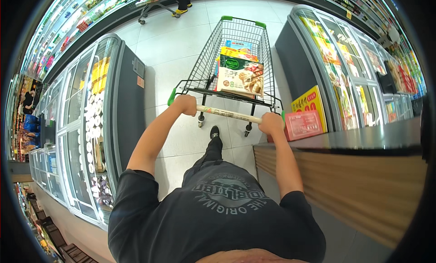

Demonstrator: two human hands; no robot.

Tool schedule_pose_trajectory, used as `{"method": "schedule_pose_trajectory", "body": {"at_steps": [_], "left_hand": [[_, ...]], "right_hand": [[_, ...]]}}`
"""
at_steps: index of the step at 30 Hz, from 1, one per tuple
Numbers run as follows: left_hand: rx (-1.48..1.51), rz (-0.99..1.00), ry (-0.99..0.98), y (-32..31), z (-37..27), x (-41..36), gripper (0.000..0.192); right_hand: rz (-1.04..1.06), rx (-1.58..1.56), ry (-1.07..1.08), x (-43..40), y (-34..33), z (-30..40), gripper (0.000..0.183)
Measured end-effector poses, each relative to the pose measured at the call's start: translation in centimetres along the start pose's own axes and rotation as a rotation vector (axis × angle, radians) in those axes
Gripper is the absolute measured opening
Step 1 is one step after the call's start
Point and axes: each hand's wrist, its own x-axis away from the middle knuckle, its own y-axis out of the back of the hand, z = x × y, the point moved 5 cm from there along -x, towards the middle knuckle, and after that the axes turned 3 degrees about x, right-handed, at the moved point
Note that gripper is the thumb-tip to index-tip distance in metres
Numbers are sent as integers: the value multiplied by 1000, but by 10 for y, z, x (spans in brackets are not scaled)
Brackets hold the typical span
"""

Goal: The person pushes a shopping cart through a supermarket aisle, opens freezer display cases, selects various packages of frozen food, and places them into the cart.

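Both of my hands are closed around the push bar [228,113] of a wire shopping cart [201,63] with green corner caps. My left hand [184,104] grips the bar's left end, close to a green end piece [172,96]. At the right end, my right hand [271,123] is wrapped around it, beside a red box. In the cart's child-seat end leans a green and cream food package [241,75] with printed food pictures. Behind it, a yellow package [235,53] and a light blue package [240,45] show partly; their lower parts are hidden.
Glass-topped chest freezers stand on the left [83,126] and right [340,65]. A counter [354,140] with wooden side panel runs close by my right arm, carrying a red box [304,125] and a yellow sign [311,97]. Ahead, a person's legs [183,2] stand beside another cart [150,5].
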Motion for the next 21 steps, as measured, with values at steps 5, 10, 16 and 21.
{"method": "schedule_pose_trajectory", "body": {"at_steps": [5, 10, 16, 21], "left_hand": [[-23, 22, -30, 14, 5, -89, 28], [-5, 17, -33, 54, 9, -158, 28], [-3, 36, -48, 97, 17, -208, 29], [-15, 29, -63, 135, 23, -226, 32]], "right_hand": [[0, 13, 14, -104, -33, -28, 25], [-31, 71, 18, -179, -1, -52, 23], [-58, 80, 38, -244, 20, -69, 24], [-65, 38, 26, -266, 50, -73, 26]]}}
